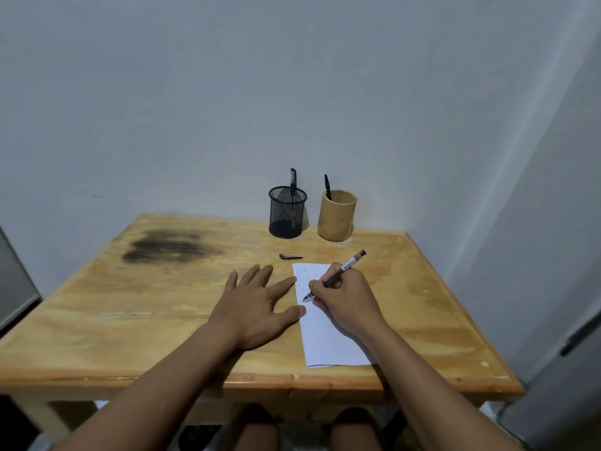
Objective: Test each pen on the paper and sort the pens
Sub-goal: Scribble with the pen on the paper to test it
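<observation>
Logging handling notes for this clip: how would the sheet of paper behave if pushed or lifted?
Probably light and floppy: the paper is a thin sheet lying flat. It likely slides easily on the smooth table, perhaps why the left hand rests on its edge while the right hand writes with the pen.

pens [338, 275] [293, 182] [327, 186] 3 | holders [287, 213] [336, 216] 2 | cap [290, 256] 1 | paper [328, 340] 1 | hands [257, 304] [348, 301] 2

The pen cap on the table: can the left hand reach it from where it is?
Probably yes. The left hand lies flat and holds nothing, and the pen cap sits just beyond its fingertips on the bare table, with nothing between them. It would have to leave the paper edge, though.
</observation>
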The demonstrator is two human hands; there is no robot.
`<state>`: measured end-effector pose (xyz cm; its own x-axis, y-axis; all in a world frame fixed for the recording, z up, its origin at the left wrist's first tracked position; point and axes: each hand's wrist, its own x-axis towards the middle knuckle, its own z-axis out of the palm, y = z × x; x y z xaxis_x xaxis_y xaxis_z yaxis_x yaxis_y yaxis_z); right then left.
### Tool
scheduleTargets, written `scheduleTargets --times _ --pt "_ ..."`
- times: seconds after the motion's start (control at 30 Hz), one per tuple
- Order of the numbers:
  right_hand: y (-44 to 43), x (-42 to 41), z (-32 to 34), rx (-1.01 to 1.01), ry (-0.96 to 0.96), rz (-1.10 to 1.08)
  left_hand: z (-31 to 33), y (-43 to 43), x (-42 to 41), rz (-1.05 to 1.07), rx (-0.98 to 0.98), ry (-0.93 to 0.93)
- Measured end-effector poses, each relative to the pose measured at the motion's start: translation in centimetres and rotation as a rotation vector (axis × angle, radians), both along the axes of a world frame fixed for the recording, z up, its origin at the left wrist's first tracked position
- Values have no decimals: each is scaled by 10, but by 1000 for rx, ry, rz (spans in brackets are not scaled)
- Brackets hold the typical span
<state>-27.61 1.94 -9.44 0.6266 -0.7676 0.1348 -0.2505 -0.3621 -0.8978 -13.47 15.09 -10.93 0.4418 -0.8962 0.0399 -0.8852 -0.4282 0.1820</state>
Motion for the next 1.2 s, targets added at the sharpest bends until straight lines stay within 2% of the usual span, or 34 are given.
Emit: scheduleTargets --times 0.63,1.2 --pt "1 -3 4 -69 46 -99 3 0 -1 6 18 9" --pt "2 -5 7 -33 14 -98 2 0 -1 10 14 20"
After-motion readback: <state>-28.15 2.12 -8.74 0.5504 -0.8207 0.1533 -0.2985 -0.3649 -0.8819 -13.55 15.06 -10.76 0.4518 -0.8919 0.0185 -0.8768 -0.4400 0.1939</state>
